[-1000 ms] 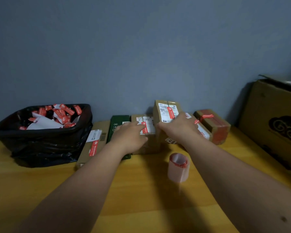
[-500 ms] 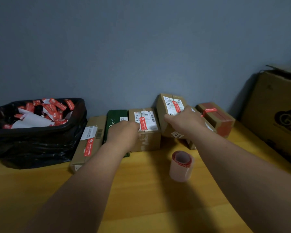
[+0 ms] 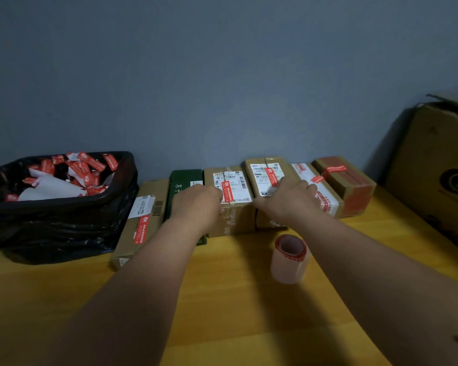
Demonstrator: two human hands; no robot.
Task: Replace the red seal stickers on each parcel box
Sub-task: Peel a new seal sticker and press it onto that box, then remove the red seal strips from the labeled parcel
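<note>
Both hands on neighbouring parcels in the row along the wall

The right hand rests on a cardboard box; its glossy red seal, running 12 to 6, lies at 11 o'clock. The left hand touches the next box. I cannot tell whether either hand grips. The sticker roll stands at 6.

Matt brown cardboard parcel boxes, glossy black plastic bin bag, smooth yellow wooden table
</note>
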